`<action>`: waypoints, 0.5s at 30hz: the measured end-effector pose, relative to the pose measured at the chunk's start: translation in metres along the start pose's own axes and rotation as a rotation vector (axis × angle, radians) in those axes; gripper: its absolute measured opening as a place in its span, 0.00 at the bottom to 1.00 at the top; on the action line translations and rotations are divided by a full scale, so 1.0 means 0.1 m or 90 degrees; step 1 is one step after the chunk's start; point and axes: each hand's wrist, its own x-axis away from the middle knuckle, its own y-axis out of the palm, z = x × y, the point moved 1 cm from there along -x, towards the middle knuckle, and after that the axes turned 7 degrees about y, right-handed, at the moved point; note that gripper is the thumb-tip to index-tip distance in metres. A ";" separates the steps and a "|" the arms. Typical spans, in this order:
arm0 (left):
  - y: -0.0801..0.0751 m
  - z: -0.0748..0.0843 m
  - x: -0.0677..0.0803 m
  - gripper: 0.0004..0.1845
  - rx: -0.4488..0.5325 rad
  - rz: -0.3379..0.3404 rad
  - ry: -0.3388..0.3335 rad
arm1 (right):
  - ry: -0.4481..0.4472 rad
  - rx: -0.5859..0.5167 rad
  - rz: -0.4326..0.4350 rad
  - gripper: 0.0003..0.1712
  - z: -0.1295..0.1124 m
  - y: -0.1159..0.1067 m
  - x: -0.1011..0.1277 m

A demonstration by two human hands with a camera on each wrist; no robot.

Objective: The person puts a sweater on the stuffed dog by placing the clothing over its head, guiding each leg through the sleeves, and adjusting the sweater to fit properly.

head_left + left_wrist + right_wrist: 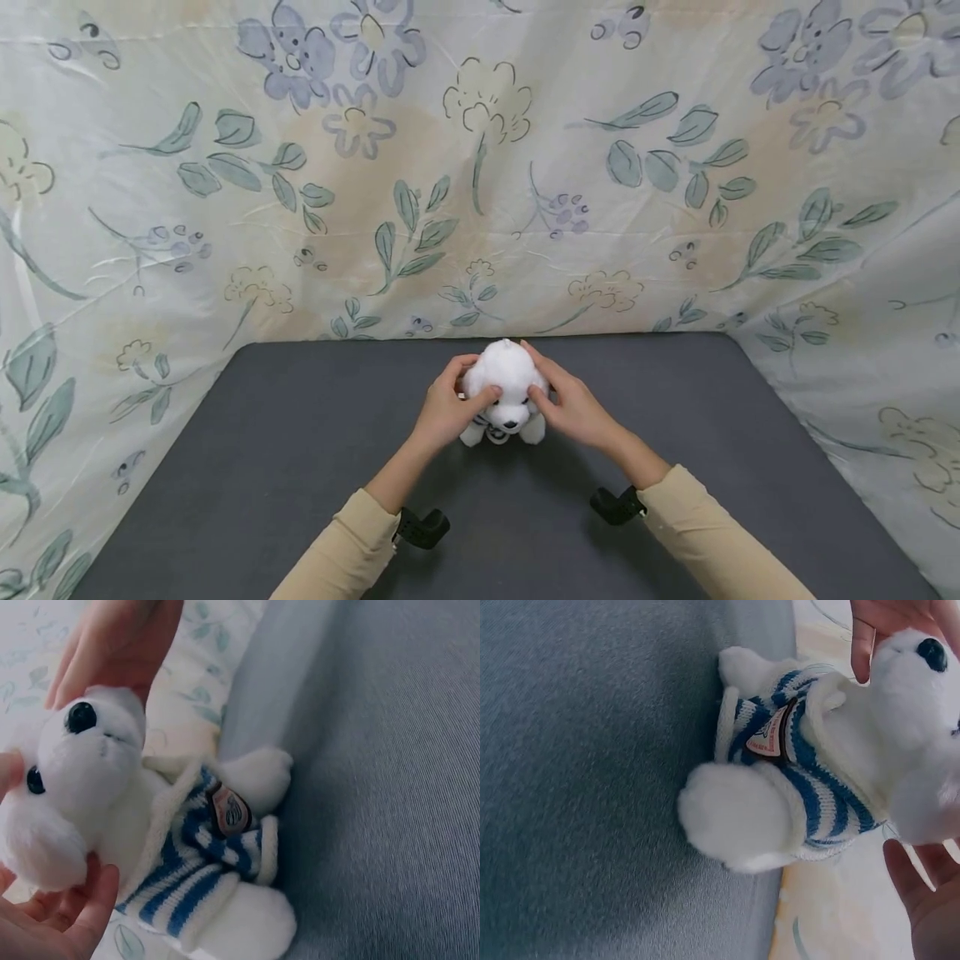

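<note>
Both hands — left hand (444,410), right hand (572,406) — fingers cupping the plush dog (505,392).

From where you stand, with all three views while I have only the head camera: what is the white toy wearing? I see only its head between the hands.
Observer: The plush dog wears a blue and white striped knitted sweater.
Operator: Is anything on the sweater?
Observer: Yes, a small badge on the chest; its print is too blurred to read.
Operator: How do the hands hold it?
Observer: The left hand and the right hand cup its head from either side, thumbs on its face.
Operator: Does it touch the mat?
Observer: Its paw rests against the grey mat.
</note>
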 end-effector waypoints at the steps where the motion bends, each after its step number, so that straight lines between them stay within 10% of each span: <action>1: -0.01 0.00 0.00 0.28 -0.013 -0.004 0.005 | 0.000 0.010 -0.002 0.36 0.00 0.00 0.00; 15: -0.34 -0.17 0.16 0.23 -0.134 -0.115 0.051 | 0.049 0.192 -0.028 0.32 0.11 -0.22 0.16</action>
